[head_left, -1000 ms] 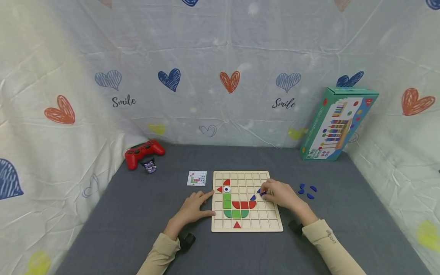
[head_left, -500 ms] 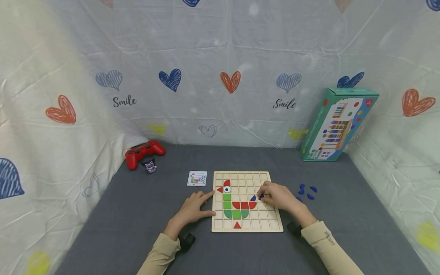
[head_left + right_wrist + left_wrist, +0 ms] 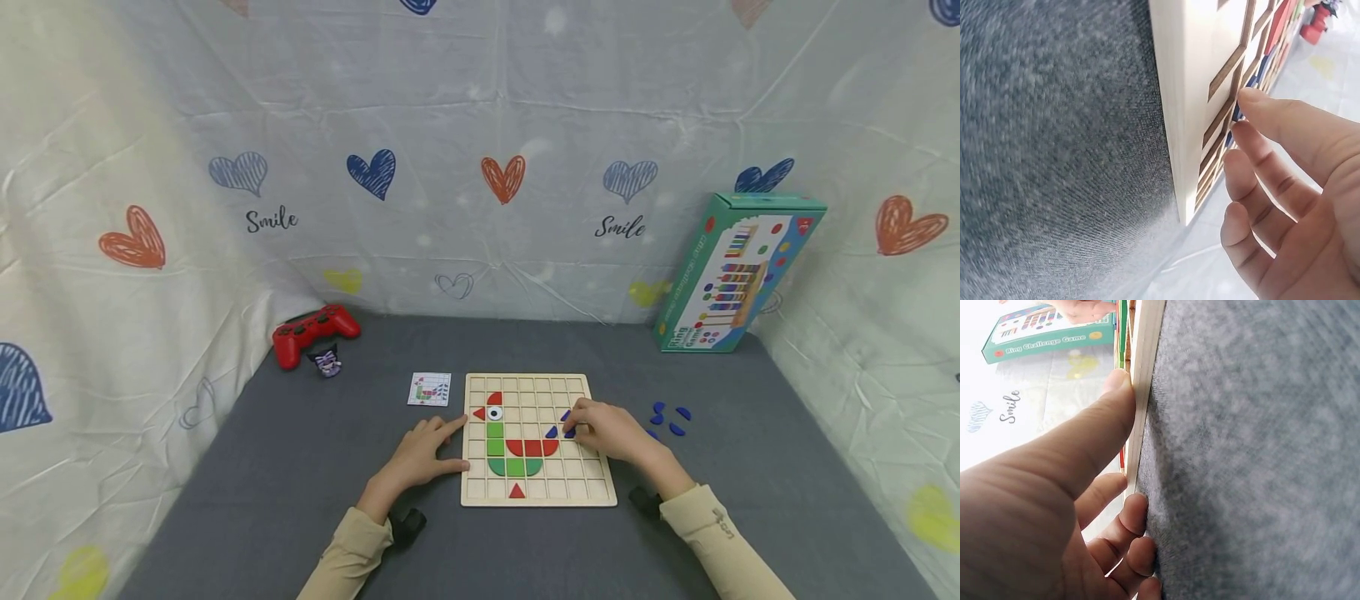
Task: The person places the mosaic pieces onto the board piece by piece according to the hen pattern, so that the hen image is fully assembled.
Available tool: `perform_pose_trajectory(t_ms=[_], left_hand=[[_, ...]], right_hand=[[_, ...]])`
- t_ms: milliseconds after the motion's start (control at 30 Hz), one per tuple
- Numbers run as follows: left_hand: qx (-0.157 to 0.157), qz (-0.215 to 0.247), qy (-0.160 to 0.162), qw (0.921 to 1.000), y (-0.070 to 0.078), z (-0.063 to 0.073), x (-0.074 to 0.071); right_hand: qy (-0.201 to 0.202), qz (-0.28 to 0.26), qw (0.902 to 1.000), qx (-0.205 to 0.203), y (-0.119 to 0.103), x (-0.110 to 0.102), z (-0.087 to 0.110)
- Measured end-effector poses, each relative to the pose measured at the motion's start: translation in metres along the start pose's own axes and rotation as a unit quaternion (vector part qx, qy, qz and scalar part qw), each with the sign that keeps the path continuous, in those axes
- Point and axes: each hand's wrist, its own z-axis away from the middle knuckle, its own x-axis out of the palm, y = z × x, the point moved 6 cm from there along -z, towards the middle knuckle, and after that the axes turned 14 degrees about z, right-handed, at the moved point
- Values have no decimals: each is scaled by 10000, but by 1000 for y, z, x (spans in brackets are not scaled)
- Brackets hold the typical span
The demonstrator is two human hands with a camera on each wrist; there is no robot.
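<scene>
A wooden grid board lies on the table, with a bird-like figure of coloured pieces set in it. Its parts include a white eye piece, green squares, a red strip and a red triangle. My left hand has thumb and forefinger spread against the board's left edge, the other fingers at its side. Above the right part, my right hand pinches a blue half-circle piece between thumb and forefinger, at the board's surface. Another blue piece sits just left of it.
Several loose blue pieces lie right of the board. A pattern card is at its upper left. Farther back are a red game controller, a small character figure and a green game box leaning on the curtain.
My right hand has shifted slightly left and toward me with the blue half-circle piece, uncovering part of a loose blue piece beside the wrist. The left hand stays at the board's edge.
</scene>
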Motion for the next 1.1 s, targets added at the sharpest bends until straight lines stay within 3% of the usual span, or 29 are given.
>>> perform_pose_trajectory(t_ms=[567,800,1100], left_hand=[[46,-58,20,10000,-3,-1,1],[34,-40,14,10000,-1,0,0],[27,-49,8,10000,-2,-1,0]], right_hand=[[-30,-63,9998,167,3,-8,8],[152,-52,9994,294,15,-17,18],[66,141,9979,632,37,-17,37]])
